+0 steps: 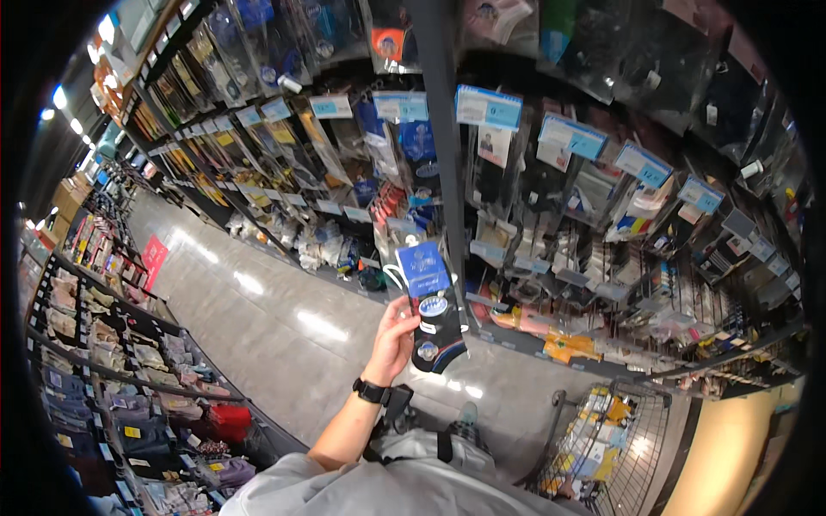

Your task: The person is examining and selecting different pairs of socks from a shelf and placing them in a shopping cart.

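In the middle of the view my left hand (395,341) grips a pack of socks (439,341) by its left edge, thumb over the front. Dark socks with coloured stripes show through the clear wrapping, under a blue header card (422,268). The pack is upright, held out before the hanging rack (440,112). A black watch (372,392) circles my left wrist. White loops, perhaps cord, show beside the header card. My right hand is outside the picture.
Several wrapped packs hang in rows ahead, with blue and white price tags (489,108). A wire shopping cart (662,421) holding yellow and white packages stands at lower right. Folded garments (142,436) fill racks at left. A grey tiled aisle (267,327) runs between, with a red sign (155,260).
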A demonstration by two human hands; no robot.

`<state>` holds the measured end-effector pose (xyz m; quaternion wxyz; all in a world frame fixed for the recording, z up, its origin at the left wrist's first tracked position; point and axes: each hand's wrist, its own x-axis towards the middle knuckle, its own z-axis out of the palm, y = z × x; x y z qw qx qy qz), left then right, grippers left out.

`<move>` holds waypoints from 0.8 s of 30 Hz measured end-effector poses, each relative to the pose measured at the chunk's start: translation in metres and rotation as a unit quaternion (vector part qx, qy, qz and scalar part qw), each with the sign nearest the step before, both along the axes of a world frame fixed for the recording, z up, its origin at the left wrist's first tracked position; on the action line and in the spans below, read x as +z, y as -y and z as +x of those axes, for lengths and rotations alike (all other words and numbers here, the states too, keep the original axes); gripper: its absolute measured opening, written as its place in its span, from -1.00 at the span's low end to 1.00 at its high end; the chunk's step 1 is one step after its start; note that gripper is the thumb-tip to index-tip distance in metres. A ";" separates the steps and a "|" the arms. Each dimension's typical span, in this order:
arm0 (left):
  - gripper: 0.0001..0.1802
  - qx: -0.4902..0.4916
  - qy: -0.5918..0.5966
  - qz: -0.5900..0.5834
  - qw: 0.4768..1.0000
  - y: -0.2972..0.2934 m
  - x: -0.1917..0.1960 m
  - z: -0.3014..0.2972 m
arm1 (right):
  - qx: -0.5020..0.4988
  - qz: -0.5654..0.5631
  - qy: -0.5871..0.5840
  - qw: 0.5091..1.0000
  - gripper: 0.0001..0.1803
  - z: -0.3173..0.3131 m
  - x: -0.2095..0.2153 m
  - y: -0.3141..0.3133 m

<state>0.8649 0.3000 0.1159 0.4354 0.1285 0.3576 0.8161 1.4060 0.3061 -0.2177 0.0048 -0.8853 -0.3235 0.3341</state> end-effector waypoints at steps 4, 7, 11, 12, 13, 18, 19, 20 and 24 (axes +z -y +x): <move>-0.53 -0.047 0.010 0.012 0.999 -0.009 -0.003 -0.021 | -0.050 0.036 0.016 0.998 -0.10 0.000 0.013 0.012; -0.53 -0.072 0.010 0.024 0.997 -0.007 -0.002 -0.049 | -0.073 0.049 0.027 0.996 -0.10 -0.028 0.015 0.011; -0.52 -0.098 -0.012 0.045 0.994 0.002 0.003 -0.092 | -0.104 0.018 0.084 0.991 -0.08 -0.081 0.007 0.018; -0.52 -0.101 -0.011 0.046 0.994 0.007 0.004 -0.104 | -0.108 0.018 0.086 0.990 -0.08 -0.096 0.013 0.021; -0.52 -0.103 -0.010 0.047 0.993 0.012 0.003 -0.114 | -0.112 0.012 0.065 0.992 -0.07 -0.113 0.018 0.023; -0.52 -0.088 0.016 0.045 0.995 0.030 0.002 -0.157 | -0.089 -0.018 0.021 0.996 -0.02 -0.184 0.036 0.050; -0.52 -0.093 0.015 0.055 0.994 0.031 0.002 -0.165 | -0.069 -0.025 0.011 0.997 -0.02 -0.187 0.028 0.054; -0.51 -0.080 0.016 0.049 0.995 0.031 -0.001 -0.172 | -0.056 -0.031 -0.003 0.998 0.00 -0.195 0.024 0.059; -0.46 -0.072 0.032 0.069 0.995 0.028 0.004 -0.192 | -0.020 -0.047 -0.034 0.998 0.07 -0.224 0.028 0.078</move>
